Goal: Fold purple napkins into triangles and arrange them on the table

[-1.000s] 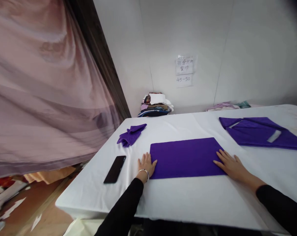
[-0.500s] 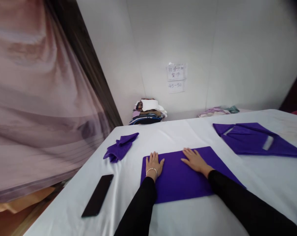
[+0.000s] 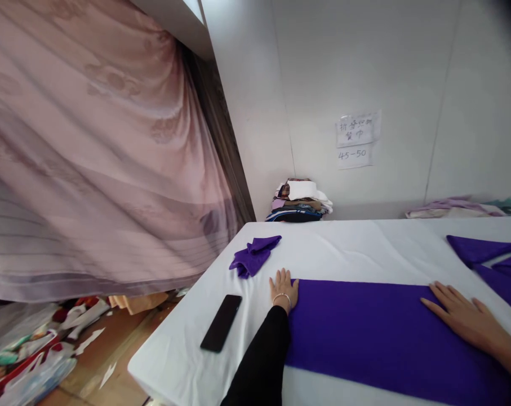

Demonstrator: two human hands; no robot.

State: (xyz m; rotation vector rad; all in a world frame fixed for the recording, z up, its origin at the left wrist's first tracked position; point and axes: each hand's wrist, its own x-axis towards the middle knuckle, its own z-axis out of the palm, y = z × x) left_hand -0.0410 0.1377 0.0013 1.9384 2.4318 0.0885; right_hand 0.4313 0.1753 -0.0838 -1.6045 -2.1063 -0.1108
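Phone (image 3: 221, 324): lies dark side up on the white-covered table (image 3: 174, 352), well apart from both hands.
Crumpled purple piece (image 3: 252, 260): rests beyond the phone, bunched, so its true shape is hard to make out.
Left hand (image 3: 284, 290): palm down with fingers fanned wide, gripping nothing; it has moved out from the cloth's surface to the left edge, thumb side against the fabric.
Purple cloth (image 3: 356, 332): lies flat on the table between the hands, its middle now uncovered where both palms pressed half a second ago, so the work in hand looks like smoothing outward to the ends (my judgement; the number of layers does not show).
Right hand (image 3: 462, 316): flat and loosely spread, holding nothing, farther right than before, fingers over the cloth's far right part.
Second purple cloth (image 3: 506, 290): beyond the right hand, cut off by the frame.
Right border: the near right corner of the purple cloth is dark and cropped, and the right sleeve barely shows.
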